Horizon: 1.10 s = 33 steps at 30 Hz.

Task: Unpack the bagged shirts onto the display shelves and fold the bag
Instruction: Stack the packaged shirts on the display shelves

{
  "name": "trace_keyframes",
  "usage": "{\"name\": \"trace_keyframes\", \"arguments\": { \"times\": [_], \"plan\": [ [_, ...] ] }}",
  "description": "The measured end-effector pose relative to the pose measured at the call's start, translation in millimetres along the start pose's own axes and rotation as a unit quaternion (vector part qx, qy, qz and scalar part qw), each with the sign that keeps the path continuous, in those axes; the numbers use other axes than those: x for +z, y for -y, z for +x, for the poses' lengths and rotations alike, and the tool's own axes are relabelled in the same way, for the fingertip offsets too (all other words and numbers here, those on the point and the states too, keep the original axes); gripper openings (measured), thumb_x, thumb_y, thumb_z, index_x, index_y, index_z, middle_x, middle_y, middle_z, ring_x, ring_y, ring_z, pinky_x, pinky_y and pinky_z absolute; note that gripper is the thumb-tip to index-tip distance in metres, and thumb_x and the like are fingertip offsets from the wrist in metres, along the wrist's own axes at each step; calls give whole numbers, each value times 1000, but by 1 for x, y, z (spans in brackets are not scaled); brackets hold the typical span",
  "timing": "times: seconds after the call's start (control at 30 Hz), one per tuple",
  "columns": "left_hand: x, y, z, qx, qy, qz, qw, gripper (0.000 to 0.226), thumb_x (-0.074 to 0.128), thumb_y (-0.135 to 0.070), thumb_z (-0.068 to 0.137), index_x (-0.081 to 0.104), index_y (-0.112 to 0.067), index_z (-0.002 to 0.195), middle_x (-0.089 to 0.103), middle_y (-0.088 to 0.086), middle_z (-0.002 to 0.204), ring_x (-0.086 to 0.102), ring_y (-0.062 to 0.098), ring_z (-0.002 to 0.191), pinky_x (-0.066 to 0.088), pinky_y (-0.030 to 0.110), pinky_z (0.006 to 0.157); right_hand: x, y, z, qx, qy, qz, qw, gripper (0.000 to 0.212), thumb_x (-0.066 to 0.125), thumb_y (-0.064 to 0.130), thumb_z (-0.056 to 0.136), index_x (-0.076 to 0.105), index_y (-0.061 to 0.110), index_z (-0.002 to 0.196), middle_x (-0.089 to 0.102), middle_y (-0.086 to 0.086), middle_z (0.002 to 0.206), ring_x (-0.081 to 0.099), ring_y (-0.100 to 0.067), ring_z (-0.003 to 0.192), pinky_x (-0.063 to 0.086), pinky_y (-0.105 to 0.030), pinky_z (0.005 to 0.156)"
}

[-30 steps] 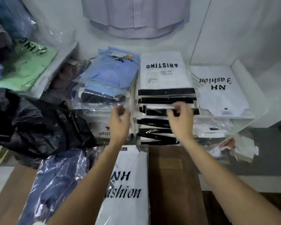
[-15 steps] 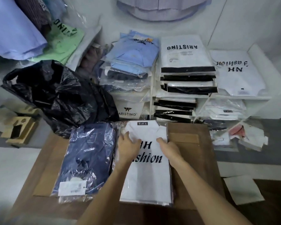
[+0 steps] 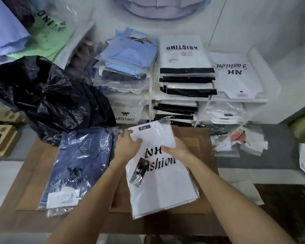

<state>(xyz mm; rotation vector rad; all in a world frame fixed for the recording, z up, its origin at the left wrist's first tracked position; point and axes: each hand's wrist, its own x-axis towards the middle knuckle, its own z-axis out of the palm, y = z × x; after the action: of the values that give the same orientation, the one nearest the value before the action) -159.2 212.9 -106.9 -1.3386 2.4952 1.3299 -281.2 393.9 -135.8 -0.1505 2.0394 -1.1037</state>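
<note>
Gripping the white bagged shirt (image 3: 163, 175) near its collar end, the left hand (image 3: 128, 147) and right hand (image 3: 176, 149) curl round it above the wooden table (image 3: 206, 173). Judging by its print, it likely goes next onto the matching right-hand shelf stack (image 3: 236, 74).

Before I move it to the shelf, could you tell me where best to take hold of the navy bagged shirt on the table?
Probably by its two long side edges, coming from the near end. The navy bagged shirt lies flat on the wooden table, with the black bag crowding its far end. Both hands, the left hand and right hand, currently hold the white shirt pack.
</note>
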Motion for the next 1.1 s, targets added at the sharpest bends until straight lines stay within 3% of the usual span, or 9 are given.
{"name": "trace_keyframes", "arguments": {
  "times": [0.17, 0.3, 0.4, 0.47, 0.57, 0.7, 0.83, 1.0, 1.1],
  "plan": [
    [-2, -39, 6, 166, 6, 35, 985, 64, 73, -32, 87, 49, -15, 144, 48, 7, 143, 48, 22, 129, 39, 33, 105, -58, 27, 11, -69, 75, -243, 965, 68, 80, 38, 84, 47, 38, 143, 61, 9, 137, 59, -20, 123, 49, -47, 105],
    [5, -66, 15, 266, 58, 114, 955, 84, 78, -46, 79, 45, -17, 150, 45, 3, 152, 47, 20, 133, 36, 32, 110, -80, 62, 8, -130, 173, -446, 869, 61, 77, 36, 87, 48, 39, 141, 59, 10, 135, 56, -17, 120, 46, -37, 94],
    [21, -73, 24, 278, 115, 273, 914, 87, 68, -71, 69, 48, -34, 145, 60, -6, 141, 55, 19, 130, 40, 43, 111, -72, 69, 11, -171, 191, -566, 783, 68, 78, 47, 82, 48, 39, 143, 62, 10, 135, 56, -18, 119, 40, -39, 98],
    [31, -71, 26, 239, 172, 377, 878, 90, 58, -88, 60, 51, -44, 138, 67, -15, 127, 62, 15, 120, 45, 45, 106, -64, 64, 17, -209, 168, -582, 768, 59, 80, 51, 77, 57, 36, 130, 70, 9, 111, 59, -20, 107, 35, -44, 104],
    [41, -59, 21, 147, 208, 384, 887, 73, 65, -79, 69, 63, -33, 126, 72, -7, 113, 68, 18, 102, 52, 34, 86, -57, 54, 26, -269, 113, -557, 778, 47, 83, 54, 71, 62, 34, 108, 53, 14, 75, 46, -16, 87, 32, -43, 102],
    [51, -44, 19, 66, 186, 374, 906, 58, 61, -65, 86, 61, -25, 128, 69, -2, 122, 66, 22, 110, 51, 35, 88, -52, 45, 33, -311, 73, -544, 776, 48, 81, 50, 77, 62, 38, 120, 69, 12, 108, 45, -16, 104, 23, -47, 108],
    [52, -27, 25, -34, 187, 279, 941, 63, 61, -54, 90, 56, -13, 138, 67, 7, 128, 65, 27, 114, 54, 38, 95, -65, 35, 38, -291, 6, -524, 800, 56, 72, 47, 87, 53, 37, 138, 57, 7, 137, 44, -22, 123, 26, -46, 108],
    [44, -8, 25, -101, 149, 197, 964, 61, 55, -45, 100, 52, 3, 137, 62, 18, 134, 61, 33, 118, 50, 36, 94, -99, 19, 35, -159, -111, -443, 875, 64, 69, 50, 88, 47, 30, 145, 45, -3, 147, 38, -30, 137, 31, -49, 113],
    [28, -6, 24, -100, 216, 210, 948, 64, 53, -52, 100, 55, 3, 132, 68, 16, 122, 69, 29, 109, 58, 34, 85, -104, 11, 32, -48, -148, -359, 920, 73, 69, 52, 87, 42, 22, 149, 37, -12, 152, 39, -37, 138, 35, -50, 113]
  ]
}}
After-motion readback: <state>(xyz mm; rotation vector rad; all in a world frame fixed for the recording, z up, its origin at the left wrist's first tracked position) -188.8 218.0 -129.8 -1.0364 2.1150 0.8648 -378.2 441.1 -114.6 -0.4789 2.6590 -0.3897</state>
